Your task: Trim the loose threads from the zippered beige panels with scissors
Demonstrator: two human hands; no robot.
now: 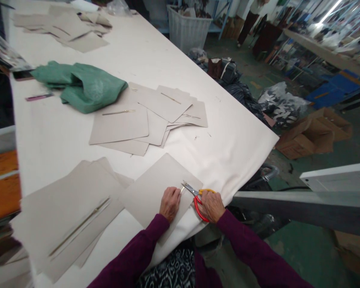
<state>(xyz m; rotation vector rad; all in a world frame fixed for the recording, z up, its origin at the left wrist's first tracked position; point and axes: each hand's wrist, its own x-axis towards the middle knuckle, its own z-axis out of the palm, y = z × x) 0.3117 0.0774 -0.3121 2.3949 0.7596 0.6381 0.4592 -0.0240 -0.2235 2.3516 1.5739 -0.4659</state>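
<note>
My right hand [210, 206] grips scissors [193, 192] with one red and one yellow handle loop. Their blades point up and left over a beige panel [162, 184] at the table's near edge. Left of the blade tips, my left hand [170, 203] rests on that panel, its fingers pinched at a small pale and gold strip [182, 189] that looks like a zipper end. The fingers partly hide the strip. Beside my left forearm lies a stack of larger beige panels [69, 200], the top one carrying a long gold zipper [79, 227].
Further up the white-covered table [228, 144] are smaller beige panels with zippers [120, 130], a crumpled green cloth [84, 86], a pink pen-like item [39, 97] and another panel pile [63, 26]. Cardboard boxes [306, 138] and black bags [243, 94] stand on the floor at right.
</note>
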